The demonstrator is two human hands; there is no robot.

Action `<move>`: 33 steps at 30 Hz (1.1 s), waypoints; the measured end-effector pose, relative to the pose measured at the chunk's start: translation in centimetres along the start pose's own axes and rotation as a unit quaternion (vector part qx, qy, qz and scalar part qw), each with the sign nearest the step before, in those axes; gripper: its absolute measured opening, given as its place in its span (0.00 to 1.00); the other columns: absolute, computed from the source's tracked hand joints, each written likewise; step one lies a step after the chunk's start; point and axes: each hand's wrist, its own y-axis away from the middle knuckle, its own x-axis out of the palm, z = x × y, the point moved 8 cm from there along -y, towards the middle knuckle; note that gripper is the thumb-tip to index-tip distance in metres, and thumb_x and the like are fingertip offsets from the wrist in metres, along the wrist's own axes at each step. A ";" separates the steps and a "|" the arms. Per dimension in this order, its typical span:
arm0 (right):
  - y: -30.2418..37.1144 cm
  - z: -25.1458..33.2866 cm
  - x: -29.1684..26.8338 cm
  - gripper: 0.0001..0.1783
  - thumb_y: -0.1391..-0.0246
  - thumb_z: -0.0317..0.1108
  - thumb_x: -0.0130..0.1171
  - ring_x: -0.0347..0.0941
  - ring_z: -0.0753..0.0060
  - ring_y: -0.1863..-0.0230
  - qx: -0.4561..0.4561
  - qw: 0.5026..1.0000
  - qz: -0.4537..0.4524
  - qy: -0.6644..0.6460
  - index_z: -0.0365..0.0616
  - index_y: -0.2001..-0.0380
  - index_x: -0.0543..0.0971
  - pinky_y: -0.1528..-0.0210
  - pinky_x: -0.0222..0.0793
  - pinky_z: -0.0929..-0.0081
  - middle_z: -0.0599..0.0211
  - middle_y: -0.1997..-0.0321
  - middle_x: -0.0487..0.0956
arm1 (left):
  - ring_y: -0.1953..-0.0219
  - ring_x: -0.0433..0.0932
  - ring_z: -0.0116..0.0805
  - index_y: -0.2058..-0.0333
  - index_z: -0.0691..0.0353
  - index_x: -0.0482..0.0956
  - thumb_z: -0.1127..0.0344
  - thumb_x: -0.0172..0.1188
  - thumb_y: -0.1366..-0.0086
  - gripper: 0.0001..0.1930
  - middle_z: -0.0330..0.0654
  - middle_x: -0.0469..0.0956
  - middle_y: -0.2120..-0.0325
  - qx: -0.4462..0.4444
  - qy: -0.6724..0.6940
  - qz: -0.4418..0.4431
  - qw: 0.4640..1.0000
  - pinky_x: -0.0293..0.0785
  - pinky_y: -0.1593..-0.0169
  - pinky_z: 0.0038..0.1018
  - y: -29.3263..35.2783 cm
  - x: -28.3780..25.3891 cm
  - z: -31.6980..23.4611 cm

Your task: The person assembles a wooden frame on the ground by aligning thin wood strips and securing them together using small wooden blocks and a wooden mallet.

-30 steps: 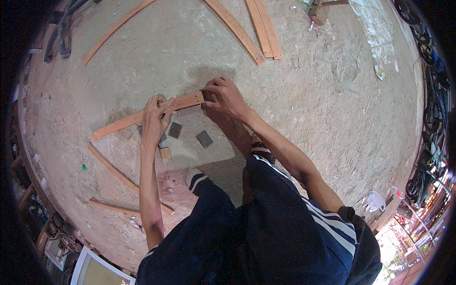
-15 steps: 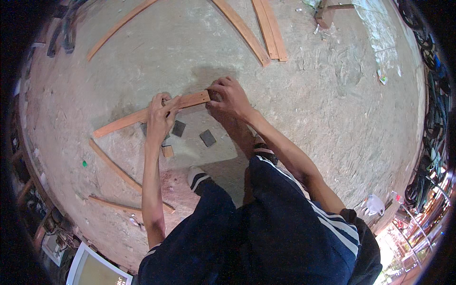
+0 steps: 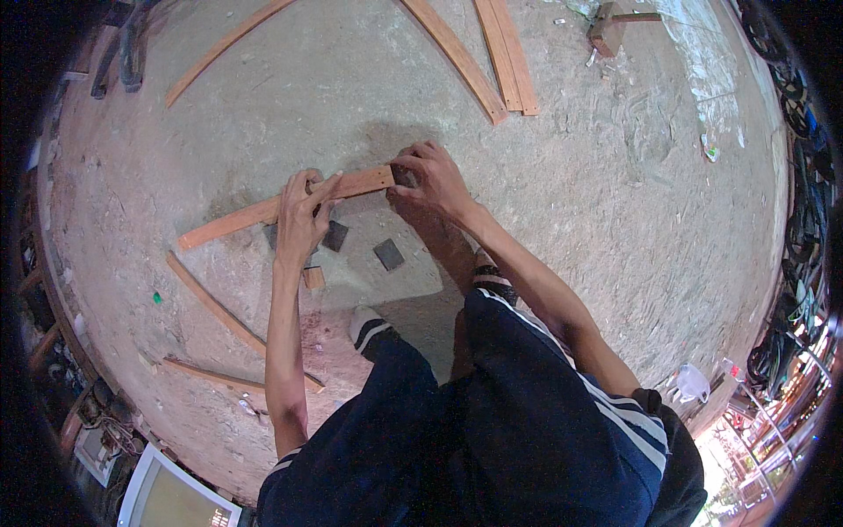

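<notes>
A reddish-brown wooden slat (image 3: pixel 364 182) slants across in front of me, its right end higher than its left. My left hand (image 3: pixel 300 218) is closed around its middle, thumb and fingers on both sides. At the slat's right end, which has small holes, my right hand (image 3: pixel 435 183) is closed with bent fingers on a dark piece (image 3: pixel 401 175), mostly covered by the fingers. Below the slat lie a dark grey square (image 3: pixel 388 255) and another dark square (image 3: pixel 335 235) near my left hand. A small wooden block (image 3: pixel 313 278) sits beside my left forearm.
Several more slats lie on the concrete floor: a pair (image 3: pixel 507 66) at the far side, a curved-looking one (image 3: pixel 224 53) at far left, another (image 3: pixel 219 303) at near left. A wooden-headed tool (image 3: pixel 606 33) rests at far right. Tangled dark items (image 3: pixel 786 263) line the right edge.
The view has shifted slightly, so most things sit a little further right. Both hands keep their hold, and the slat stays in nearly the same position.
</notes>
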 end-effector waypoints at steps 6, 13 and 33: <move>0.0 0.0 0.0 0.26 0.56 0.41 0.75 0.71 0.54 0.48 0.006 1.000 0.013 0.005 0.46 0.52 0.84 0.43 0.69 0.59 0.61 0.52 0.79 | 0.53 0.74 0.46 0.43 0.49 0.83 0.73 0.68 0.43 0.26 0.45 0.75 0.58 -0.006 0.000 0.005 1.000 0.69 0.47 0.40 0.1 0.0 0.3; -0.2 0.4 0.1 0.26 0.55 0.41 0.74 0.71 0.54 0.48 0.006 1.000 0.019 0.003 0.47 0.51 0.84 0.42 0.69 0.59 0.60 0.53 0.78 | 0.54 0.74 0.45 0.44 0.49 0.83 0.72 0.70 0.43 0.26 0.44 0.75 0.58 -0.016 -0.004 0.018 1.000 0.69 0.47 0.40 0.2 0.1 0.6; -0.3 1.5 -0.5 0.36 0.57 0.39 0.74 0.71 0.47 0.45 0.004 1.000 0.016 0.005 0.46 0.42 0.77 0.39 0.67 0.55 0.53 0.51 0.77 | 0.50 0.75 0.45 0.42 0.48 0.82 0.68 0.75 0.48 0.31 0.46 0.77 0.53 -0.045 -0.046 -0.029 0.998 0.71 0.45 0.38 0.6 -1.8 0.4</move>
